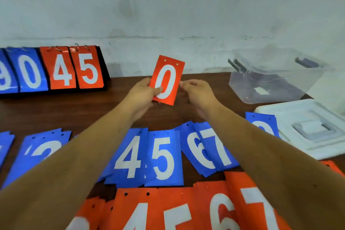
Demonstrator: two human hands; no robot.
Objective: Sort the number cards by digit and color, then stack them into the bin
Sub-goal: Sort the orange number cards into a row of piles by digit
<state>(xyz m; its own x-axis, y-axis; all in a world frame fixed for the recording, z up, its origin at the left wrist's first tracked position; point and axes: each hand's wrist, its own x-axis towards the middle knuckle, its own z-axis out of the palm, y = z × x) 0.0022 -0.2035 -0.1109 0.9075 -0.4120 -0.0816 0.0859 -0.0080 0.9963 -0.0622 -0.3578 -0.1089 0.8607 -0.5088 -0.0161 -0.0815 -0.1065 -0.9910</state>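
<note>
One red 0 card (167,80) is held upright above the far middle of the table (56,110), between the flip scoreboard (56,69) on the left and the clear bin (270,78) on the right. It looks thin, light and fairly stiff, probably slick-coated, so pinching a long edge near its lower half seems safest. The left hand (143,91) does that: thumb across the face, fingers behind, closed on its left edge. The right hand (196,89) sits just beside the right edge, fingers loosely curled and holding nothing; whether it touches is unclear. Blue cards (162,158) and red cards (168,209) lie in near rows.
</note>
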